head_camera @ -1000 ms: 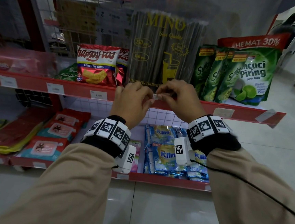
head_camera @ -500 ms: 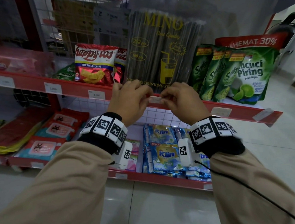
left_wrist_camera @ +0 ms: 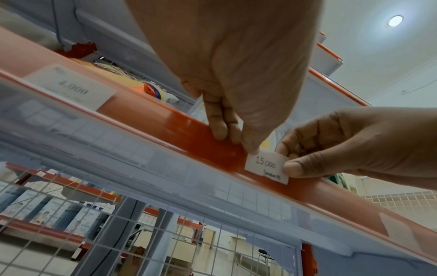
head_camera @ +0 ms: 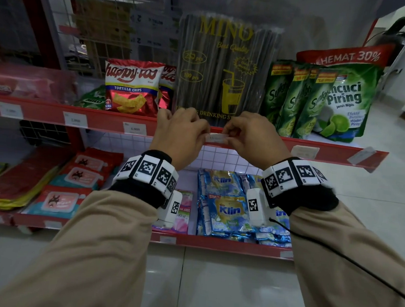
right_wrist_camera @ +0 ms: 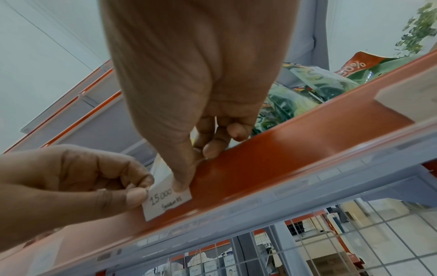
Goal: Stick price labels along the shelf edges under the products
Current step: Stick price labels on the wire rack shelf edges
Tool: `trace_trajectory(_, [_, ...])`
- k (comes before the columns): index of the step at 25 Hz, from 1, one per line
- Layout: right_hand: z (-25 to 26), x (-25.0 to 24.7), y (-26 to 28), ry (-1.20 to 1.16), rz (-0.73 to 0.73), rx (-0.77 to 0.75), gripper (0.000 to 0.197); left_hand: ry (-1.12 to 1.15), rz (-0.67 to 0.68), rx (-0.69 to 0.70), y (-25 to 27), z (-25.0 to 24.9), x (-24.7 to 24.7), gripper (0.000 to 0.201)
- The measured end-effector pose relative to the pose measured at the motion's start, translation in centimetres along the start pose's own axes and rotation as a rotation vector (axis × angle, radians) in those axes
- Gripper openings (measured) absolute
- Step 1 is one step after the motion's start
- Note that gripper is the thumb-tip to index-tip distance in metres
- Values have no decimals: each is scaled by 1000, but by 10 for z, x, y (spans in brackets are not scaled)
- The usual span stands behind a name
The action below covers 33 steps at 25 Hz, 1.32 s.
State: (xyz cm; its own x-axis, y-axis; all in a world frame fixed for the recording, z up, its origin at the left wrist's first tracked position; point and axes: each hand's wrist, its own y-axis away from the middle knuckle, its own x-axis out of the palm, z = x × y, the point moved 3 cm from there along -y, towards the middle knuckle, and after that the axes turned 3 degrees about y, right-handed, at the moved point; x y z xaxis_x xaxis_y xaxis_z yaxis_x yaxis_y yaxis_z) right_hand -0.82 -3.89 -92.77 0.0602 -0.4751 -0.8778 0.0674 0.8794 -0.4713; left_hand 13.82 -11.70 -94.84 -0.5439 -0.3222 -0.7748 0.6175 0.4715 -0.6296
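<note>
Your left hand (head_camera: 182, 133) and right hand (head_camera: 251, 138) each pinched one end of the price label (head_camera: 216, 138), marked 15 000. It lay against the red shelf edge (head_camera: 106, 121), below the drinking-straw pack (head_camera: 226, 69).

ceiling light (left_wrist_camera: 395, 20), white floor tiles (head_camera: 209, 288), perhaps a potted plant (right_wrist_camera: 416, 35)

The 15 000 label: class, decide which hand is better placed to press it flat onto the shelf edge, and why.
Probably the right hand: its thumb lies on the label's face against the red shelf edge, while the left hand only pinches its end.
</note>
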Motion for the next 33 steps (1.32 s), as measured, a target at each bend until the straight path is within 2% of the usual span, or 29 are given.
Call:
trace_trajectory(8, [1,1,0,43,43,-1,13,-38,39,20,-1,1,-2,23])
trace_trajectory(12, [-1,2,4,7,-20,18,12,-56,55,18,-3,1,-2,25])
trace_trajectory(18, [-2,5,3,43,-5,6,14,-55,31,-12,-1,1,-2,23])
trace_trajectory(24, [0,8,7,51,-56,9,11,-67,60,-41,-4,1,-1,24])
trace_trajectory(33, [-7,-2,16,-6,-113,73,16,-4,-48,-14,4,0,-11,15])
